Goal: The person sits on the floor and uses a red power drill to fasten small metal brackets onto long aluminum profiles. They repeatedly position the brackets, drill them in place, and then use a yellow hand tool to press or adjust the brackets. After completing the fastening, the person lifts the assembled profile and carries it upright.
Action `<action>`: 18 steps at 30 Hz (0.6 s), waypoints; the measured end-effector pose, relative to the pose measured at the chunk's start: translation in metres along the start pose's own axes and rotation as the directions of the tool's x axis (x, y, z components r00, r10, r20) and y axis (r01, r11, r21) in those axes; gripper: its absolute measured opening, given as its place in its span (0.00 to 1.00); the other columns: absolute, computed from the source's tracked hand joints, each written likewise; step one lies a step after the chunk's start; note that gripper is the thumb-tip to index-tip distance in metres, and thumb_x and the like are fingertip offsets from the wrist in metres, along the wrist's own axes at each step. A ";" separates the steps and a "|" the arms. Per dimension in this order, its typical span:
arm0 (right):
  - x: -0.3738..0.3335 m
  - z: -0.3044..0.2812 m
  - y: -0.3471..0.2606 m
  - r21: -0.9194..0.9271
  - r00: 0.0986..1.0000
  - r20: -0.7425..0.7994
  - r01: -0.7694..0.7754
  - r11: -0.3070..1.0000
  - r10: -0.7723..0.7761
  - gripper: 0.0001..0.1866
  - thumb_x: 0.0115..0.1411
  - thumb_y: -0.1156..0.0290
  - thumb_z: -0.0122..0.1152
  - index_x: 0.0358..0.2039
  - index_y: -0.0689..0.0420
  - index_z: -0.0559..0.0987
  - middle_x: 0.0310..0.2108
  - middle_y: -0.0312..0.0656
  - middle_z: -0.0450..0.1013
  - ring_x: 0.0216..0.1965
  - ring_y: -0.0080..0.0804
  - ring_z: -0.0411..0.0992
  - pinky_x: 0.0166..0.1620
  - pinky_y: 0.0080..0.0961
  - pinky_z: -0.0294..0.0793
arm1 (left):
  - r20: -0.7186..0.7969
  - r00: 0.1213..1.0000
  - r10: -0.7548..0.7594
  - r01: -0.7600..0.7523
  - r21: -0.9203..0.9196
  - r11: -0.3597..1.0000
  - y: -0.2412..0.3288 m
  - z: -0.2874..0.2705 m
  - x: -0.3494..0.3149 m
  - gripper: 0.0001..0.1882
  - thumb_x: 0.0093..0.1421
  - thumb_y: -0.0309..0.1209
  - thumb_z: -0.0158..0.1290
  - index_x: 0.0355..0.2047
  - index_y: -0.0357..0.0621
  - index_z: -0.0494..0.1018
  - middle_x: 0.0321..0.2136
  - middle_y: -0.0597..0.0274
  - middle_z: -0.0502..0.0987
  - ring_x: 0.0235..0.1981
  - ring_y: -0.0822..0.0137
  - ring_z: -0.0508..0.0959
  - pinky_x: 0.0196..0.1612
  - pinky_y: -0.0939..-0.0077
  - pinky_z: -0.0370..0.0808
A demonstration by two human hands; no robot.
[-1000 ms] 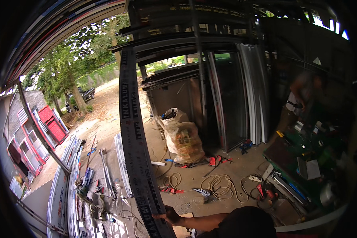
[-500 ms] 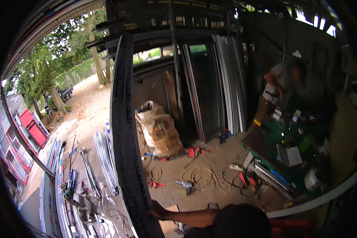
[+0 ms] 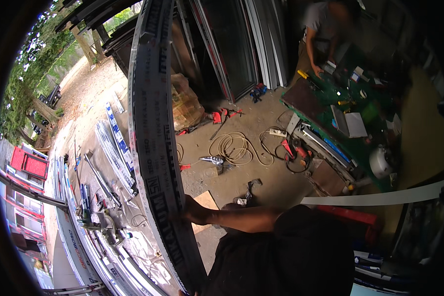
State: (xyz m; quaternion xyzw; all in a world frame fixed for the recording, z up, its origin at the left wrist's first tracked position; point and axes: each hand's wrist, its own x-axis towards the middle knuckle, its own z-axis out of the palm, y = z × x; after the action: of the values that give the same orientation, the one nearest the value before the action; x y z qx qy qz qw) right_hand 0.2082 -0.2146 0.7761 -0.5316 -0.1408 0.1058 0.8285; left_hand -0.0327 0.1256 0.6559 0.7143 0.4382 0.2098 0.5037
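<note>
A long metal profile [image 3: 155, 148], wrapped in printed film, stands tilted in front of me from the top of the view to the lower edge. My right hand [image 3: 196, 211] is closed on its right edge, the arm reaching in from the right out of a dark sleeve. The fingers are partly hidden against the dark side of the profile. At the lower edge, by the profile's bottom end, only a sliver of skin from my left hand [image 3: 188, 294] shows; its fingers are out of sight.
More profiles [image 3: 116, 153] and a mitre saw [image 3: 106, 222] lie on the left. Coiled hose [image 3: 232, 150], an angle grinder [image 3: 298, 148] and a drill [image 3: 214, 160] are on the floor. Tall panels [image 3: 232, 49] lean behind. A co-worker [image 3: 320, 29] bends over a green table [image 3: 320, 106].
My view has tipped downward, so the floor things sit higher and more of my dark shirt shows. My right hand stays on the profile. The co-worker's arm now reaches down to the table.
</note>
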 end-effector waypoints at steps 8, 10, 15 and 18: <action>0.036 -0.052 -0.027 0.235 0.991 -0.113 0.098 0.967 -0.073 0.34 0.63 0.65 0.79 0.65 0.62 0.75 0.58 0.40 0.80 0.58 0.29 0.77 0.65 0.35 0.75 | -0.296 0.865 0.404 -0.425 -0.007 0.905 -0.035 0.052 0.011 0.30 0.70 0.50 0.55 0.37 0.25 0.80 0.33 0.36 0.82 0.33 0.48 0.83 0.34 0.53 0.81; 0.049 -0.074 -0.037 0.288 0.988 -0.120 0.130 0.949 -0.099 0.35 0.63 0.64 0.79 0.66 0.62 0.74 0.58 0.40 0.79 0.58 0.30 0.77 0.65 0.35 0.75 | -0.407 0.724 0.557 -0.604 0.016 0.796 -0.038 0.081 0.014 0.30 0.70 0.50 0.54 0.36 0.25 0.81 0.32 0.36 0.82 0.32 0.47 0.83 0.33 0.53 0.81; 0.088 -0.149 -0.070 0.327 0.987 -0.133 0.126 0.936 -0.086 0.35 0.64 0.64 0.77 0.67 0.63 0.74 0.59 0.42 0.79 0.59 0.31 0.76 0.67 0.35 0.74 | -0.247 0.756 0.607 -0.631 -0.023 0.776 -0.018 0.203 0.020 0.28 0.69 0.48 0.57 0.37 0.25 0.80 0.32 0.38 0.83 0.31 0.50 0.83 0.32 0.55 0.81; 0.118 -0.207 -0.098 0.236 0.962 -0.198 0.234 0.943 -0.189 0.35 0.65 0.62 0.76 0.67 0.63 0.74 0.59 0.43 0.79 0.61 0.31 0.75 0.67 0.35 0.73 | -0.091 0.744 0.662 -0.667 -0.038 0.744 0.011 0.283 0.026 0.27 0.69 0.46 0.59 0.39 0.25 0.79 0.33 0.39 0.83 0.31 0.52 0.84 0.31 0.56 0.81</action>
State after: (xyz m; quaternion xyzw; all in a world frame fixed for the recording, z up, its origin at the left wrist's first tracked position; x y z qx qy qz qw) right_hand 0.3931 -0.3931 0.7976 -0.4087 -0.1100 -0.0130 0.9059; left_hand 0.1952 -0.0057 0.5477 0.7980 0.1654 0.4159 0.4037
